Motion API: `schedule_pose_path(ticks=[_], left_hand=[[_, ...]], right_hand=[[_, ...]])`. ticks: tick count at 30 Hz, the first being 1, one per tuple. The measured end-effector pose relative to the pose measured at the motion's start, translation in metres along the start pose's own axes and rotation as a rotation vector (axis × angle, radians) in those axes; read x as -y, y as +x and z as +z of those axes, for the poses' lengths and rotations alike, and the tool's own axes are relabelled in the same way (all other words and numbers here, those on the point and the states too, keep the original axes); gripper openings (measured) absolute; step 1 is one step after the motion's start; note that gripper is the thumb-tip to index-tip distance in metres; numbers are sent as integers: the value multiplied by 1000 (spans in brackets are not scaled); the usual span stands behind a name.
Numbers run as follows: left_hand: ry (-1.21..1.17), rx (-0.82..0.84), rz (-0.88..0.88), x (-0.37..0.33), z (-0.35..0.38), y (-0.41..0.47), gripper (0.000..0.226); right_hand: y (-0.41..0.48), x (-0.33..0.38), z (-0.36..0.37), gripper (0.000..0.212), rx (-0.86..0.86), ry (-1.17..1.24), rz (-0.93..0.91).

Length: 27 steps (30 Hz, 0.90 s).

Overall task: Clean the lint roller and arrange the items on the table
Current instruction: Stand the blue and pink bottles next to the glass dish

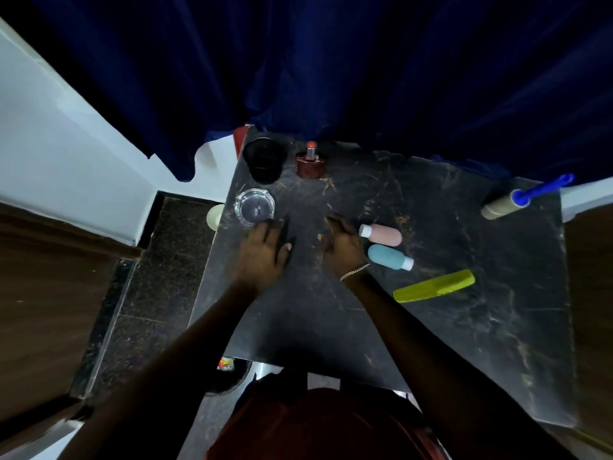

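Note:
The lint roller (517,200), a beige roll on a blue handle, lies at the far right corner of the black marble table (464,327). My left hand (263,252) hovers palm down with fingers spread, just below a clear glass ashtray (253,207). My right hand (345,242) is open too, beside a pink bottle (381,234) and a teal bottle (389,257) that lie on their sides. A yellow-green comb (434,286) lies below the bottles. Neither hand holds anything.
A black cup (264,159) and a dark red perfume bottle (310,164) stand at the table's far edge. A dark blue curtain (331,68) hangs behind. Brown specks are scattered on the tabletop. A white wall and dark floor lie to the left.

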<state>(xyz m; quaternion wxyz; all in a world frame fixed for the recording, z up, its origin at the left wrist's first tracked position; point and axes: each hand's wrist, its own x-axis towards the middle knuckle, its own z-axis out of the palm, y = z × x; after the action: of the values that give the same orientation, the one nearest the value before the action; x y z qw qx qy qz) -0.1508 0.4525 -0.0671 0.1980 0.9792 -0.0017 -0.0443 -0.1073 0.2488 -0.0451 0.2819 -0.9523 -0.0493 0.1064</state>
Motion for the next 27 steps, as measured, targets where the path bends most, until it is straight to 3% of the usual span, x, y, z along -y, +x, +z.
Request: schedule_pose_path(ticks=[6,10,14,19,27], left_hand=[[108,186,241,-83,31,0,70],[169,308,347,-135,48,6,71],[202,365,385,-174,60,8,68],[245,376,395,-206,76,8,67],[265,361,369,-227,100,13,58]], right_hand=[[-39,-64,-46,51,-73,-167,-5],[-49,-102,-72,63,51,-393,9],[-40,-130,-98,61,68,-497,3],[-10,-148,-128,59,182,-529,-36],[38,-150,-130,49,353,-330,-105]])
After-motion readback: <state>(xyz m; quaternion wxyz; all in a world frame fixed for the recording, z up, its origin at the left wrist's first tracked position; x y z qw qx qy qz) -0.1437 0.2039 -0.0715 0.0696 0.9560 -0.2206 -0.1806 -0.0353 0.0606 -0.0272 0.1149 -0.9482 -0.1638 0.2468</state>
